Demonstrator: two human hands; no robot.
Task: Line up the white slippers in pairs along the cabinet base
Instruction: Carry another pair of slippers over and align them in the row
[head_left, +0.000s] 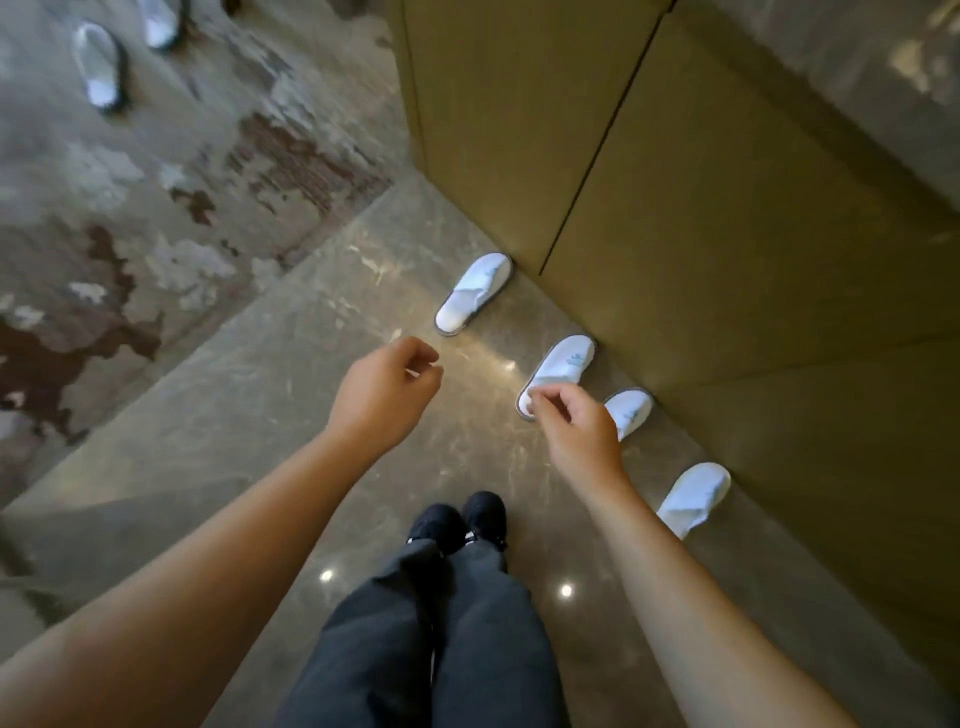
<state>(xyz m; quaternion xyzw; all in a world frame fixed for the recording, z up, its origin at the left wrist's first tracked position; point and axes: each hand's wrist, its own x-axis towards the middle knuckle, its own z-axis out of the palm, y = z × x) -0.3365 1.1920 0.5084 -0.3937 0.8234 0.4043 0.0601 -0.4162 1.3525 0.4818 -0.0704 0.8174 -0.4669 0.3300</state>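
Head view, looking down: four white slippers stand toe-first along the cabinet base (597, 291); far slipper (474, 292), 2nd slipper (563, 366), 3rd slipper (629, 410), near slipper (693, 496). 2nd & 3rd sit just beside each other, approx. a pair; the far one and the near one each stand apart from that middle pair, so spacing is uneven. Two more slippers lie well apart from the cabinet, top left on the patterned floor: left stray slipper (97, 67) and right stray slipper (161, 23), the latter cut by the frame edge. Judged progress: part done; four placed, two not yet brought over, pairing prob. needs tightening. Left hand (387, 395) hangs over the polished floor (291, 395), fingers curled loosely, holding nothing; right hand (576, 428) overlaps the heel of the 2nd slipper in the frame, fingers bent inward, empty as far as seen; contact w/ the slipper cannot be told. Containers: cabinet doors closed, contents hidden; no other container visible.
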